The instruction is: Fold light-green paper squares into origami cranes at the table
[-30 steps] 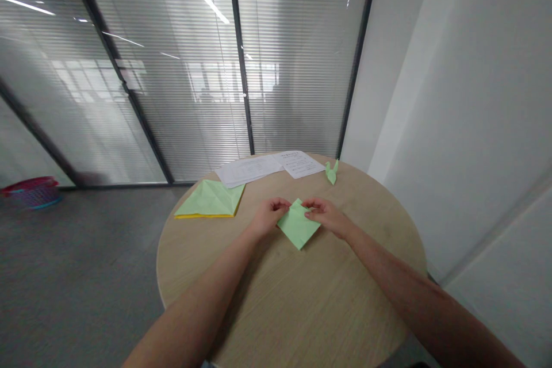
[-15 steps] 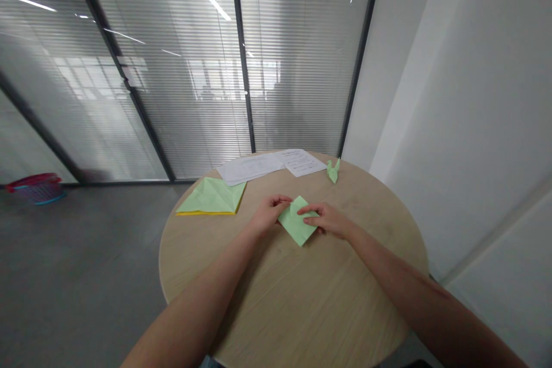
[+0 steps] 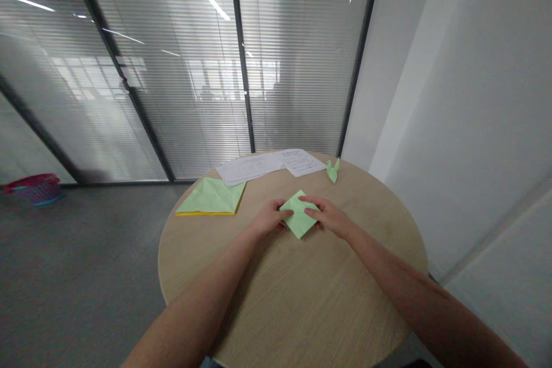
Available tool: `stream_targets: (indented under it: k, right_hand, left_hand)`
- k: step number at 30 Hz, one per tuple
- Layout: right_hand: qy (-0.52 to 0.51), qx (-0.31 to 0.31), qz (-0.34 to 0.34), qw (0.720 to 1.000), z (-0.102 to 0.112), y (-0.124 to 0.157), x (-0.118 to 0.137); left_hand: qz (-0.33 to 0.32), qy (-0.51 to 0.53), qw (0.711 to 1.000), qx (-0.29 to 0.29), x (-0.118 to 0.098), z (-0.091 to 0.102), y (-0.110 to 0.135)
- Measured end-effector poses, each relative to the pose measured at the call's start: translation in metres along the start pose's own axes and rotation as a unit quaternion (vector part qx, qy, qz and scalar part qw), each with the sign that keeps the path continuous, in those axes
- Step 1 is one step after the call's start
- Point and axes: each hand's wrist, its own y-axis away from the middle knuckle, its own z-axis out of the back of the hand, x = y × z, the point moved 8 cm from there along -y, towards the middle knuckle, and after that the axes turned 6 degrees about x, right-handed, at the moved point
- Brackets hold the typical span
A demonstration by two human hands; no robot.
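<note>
1. Basket (image 3: 33, 188), pink with a blue base, stands on the floor well off the left edge of the table (image 3: 302, 293); what is in it cannot be made out.
2. Green paper (image 3: 297, 219), folded to a small square, lies flat a little beyond the middle of the round wooden table.
3. It sits as a diamond: one corner points at the far edge and the opposite corner at the person, so its long diagonal runs far to near.
4. Left hand (image 3: 268, 219) is closed on the paper's left corner, thumb and fingers together.
5. Right hand (image 3: 328, 217) is closed on the right corner, its forefinger stretched along the upper right edge.
6. Larger green sheet (image 3: 211, 198) with a yellow underside, folded to a triangle, lies at the far left edge.
7. White printed sheets (image 3: 259, 167) lie at the far edge.
8. Small green folded figure (image 3: 332, 171) stands just right of them, near the far right edge.
</note>
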Motion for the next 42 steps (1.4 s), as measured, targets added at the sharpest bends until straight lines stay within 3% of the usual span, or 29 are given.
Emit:
stream_targets:
  k: [5,15,21,31,37,42]
  right_hand:
    - [-0.061,-0.009,0.017,0.998,0.003,-0.002,-0.004]
    - [-0.032,-0.003,-0.007,0.999,0.004,-0.005,-0.010]
    - [-0.024,-0.020,-0.010,0.999,0.005,-0.007,-0.014]
    - [-0.035,-0.046,0.000,0.998,0.000,-0.008,-0.010]
    - [-0.113,-0.035,-0.024,0.993,-0.003,-0.007,-0.011]
    - [-0.118,-0.025,-0.029,0.992,-0.002,-0.005,-0.007]
  left_hand:
    - [-0.009,0.008,1.000,-0.005,0.002,0.006,-0.002]
    - [-0.024,-0.004,1.000,-0.019,-0.004,0.004,0.001]
    - [-0.038,-0.086,0.996,-0.006,-0.008,0.000,0.002]
    - [-0.017,-0.217,0.975,-0.052,-0.001,0.004,-0.002]
    - [0.003,-0.152,0.988,-0.013,-0.009,0.004,0.003]
    - [0.024,-0.092,0.995,-0.022,-0.008,0.013,0.004]
